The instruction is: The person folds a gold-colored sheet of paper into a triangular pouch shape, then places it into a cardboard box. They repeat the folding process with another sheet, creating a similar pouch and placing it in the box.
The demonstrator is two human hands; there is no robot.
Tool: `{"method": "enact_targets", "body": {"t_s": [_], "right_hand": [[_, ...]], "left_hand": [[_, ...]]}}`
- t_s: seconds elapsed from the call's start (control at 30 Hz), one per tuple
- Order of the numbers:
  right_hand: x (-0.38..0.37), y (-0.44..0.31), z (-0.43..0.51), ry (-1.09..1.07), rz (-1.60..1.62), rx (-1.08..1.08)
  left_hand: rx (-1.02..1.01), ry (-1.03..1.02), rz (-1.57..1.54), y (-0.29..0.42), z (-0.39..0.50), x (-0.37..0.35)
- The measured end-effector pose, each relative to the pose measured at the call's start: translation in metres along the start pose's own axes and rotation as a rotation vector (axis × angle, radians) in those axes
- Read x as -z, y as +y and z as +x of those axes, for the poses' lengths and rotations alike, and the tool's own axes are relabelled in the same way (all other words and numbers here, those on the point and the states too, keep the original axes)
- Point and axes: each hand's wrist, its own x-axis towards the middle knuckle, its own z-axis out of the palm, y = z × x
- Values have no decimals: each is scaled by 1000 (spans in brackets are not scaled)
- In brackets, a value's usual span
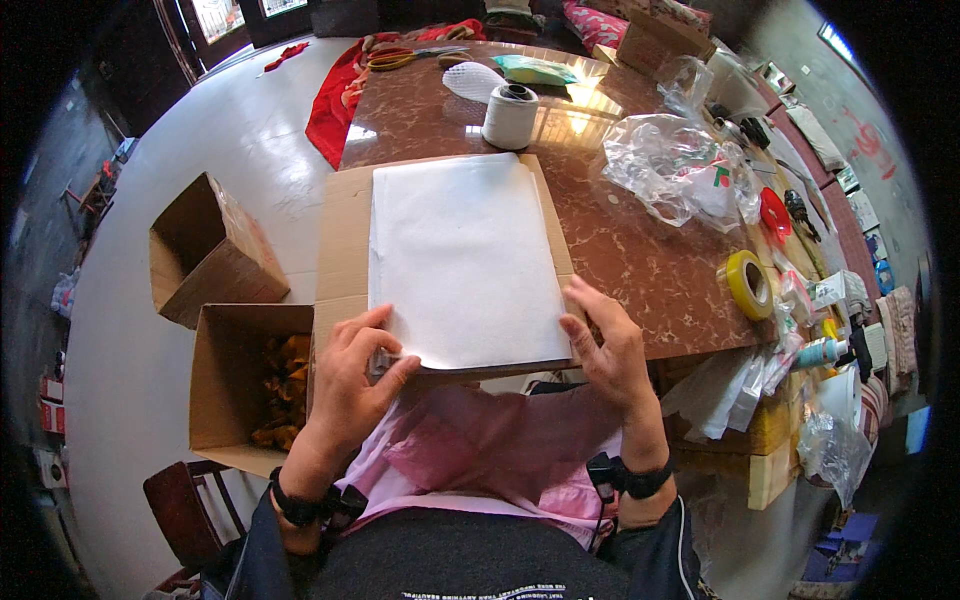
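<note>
A stack of white paper-like sheets [465, 262] lies on a flat piece of cardboard [341, 247] at the near edge of the table. My left hand [356, 375] pinches the near left corner of the sheets between thumb and fingers. Something clear and shiny shows under that corner, too small to make out. At the near right corner is my right hand [611, 345], thumb and fingers apart, at the edge of the sheets and cardboard. I cannot tell whether it touches them.
On the brown marbled table [660, 285] are a white thread cone [511, 118], clear plastic bags [660, 165], yellow tape [748, 285] and scissors [394, 58]. To the left stand a cardboard box [217, 255] and another box [232, 367] holding orange-brown pieces. A wooden chair [184, 502] stands nearby.
</note>
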Motion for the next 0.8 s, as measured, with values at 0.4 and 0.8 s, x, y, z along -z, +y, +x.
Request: {"method": "enact_targets", "body": {"t_s": [0.4,0.8], "right_hand": [[-49,-21,-5,94,-337,117],[-29,-30,-42,-72,-257,182]], "left_hand": [[-30,-30,275,-5,7,-10],[-168,-101,304,-17,-16,-3]]}}
